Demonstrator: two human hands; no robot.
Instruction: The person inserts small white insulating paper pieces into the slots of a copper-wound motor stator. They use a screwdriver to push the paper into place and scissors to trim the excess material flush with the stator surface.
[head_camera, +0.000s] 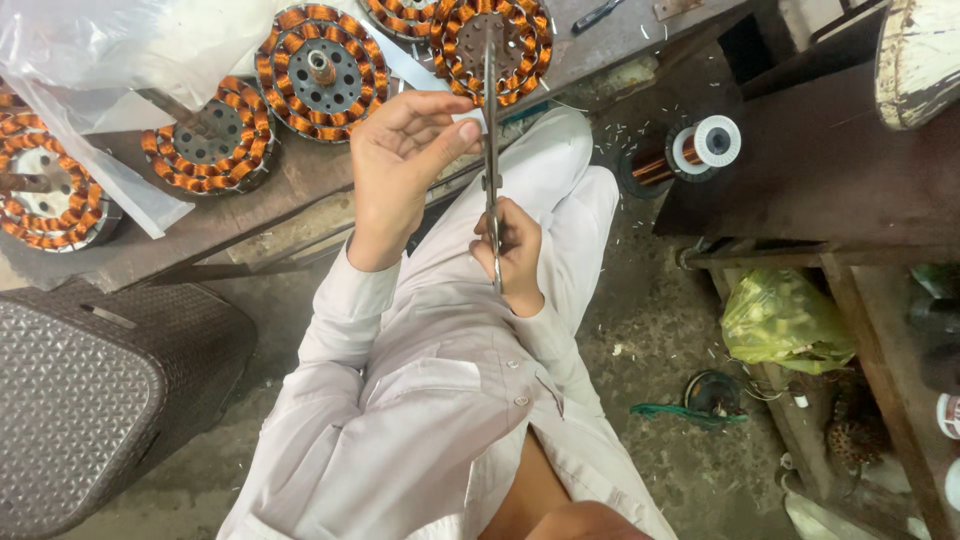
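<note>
While the right hand (512, 255) grips the scissors (491, 150) by the handle end, their long axis pointing away toward the workbench (300, 185), the left hand (400, 160) pinches near the blades, nearer the stators (322, 70).

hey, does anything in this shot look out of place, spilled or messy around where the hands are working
Small pale scraps are scattered over the dirty floor beside the copper wire spool, like offcuts. A green cord lies loose there too. The wound stators sit flat on the bench, and the right hand and left hand hold the scissors normally.
</note>
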